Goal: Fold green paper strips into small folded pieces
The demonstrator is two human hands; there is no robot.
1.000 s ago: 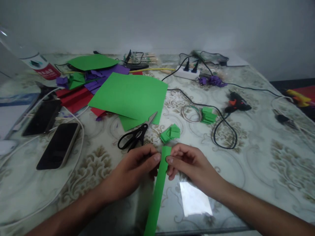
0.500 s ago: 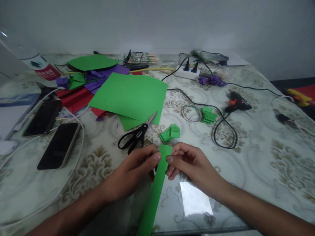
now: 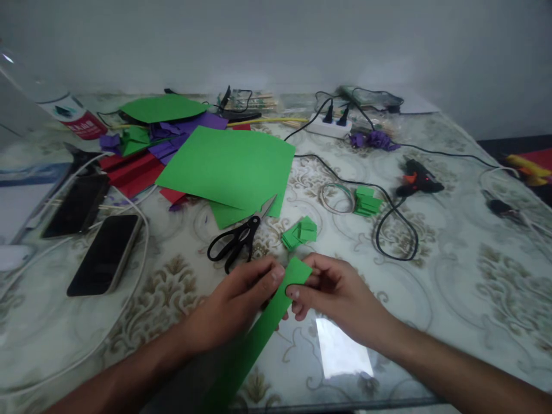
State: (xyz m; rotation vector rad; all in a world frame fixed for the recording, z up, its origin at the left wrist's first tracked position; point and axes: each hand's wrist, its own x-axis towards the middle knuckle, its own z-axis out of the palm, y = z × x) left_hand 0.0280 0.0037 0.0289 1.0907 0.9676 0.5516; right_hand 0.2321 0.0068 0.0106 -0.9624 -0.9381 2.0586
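Dim, soft picture; glare below.

The left hand (image 3: 244, 299) and right hand (image 3: 338, 290) are bare, and so are the left forearm (image 3: 138, 365) and right forearm (image 3: 435, 348), as far as they show. Both forearms are slender and smooth in outline, narrowing toward the wrists. The left thumb (image 3: 268, 283) has a short, rounded nail; the right thumb (image 3: 304, 295) bears a small dark spot near its tip.
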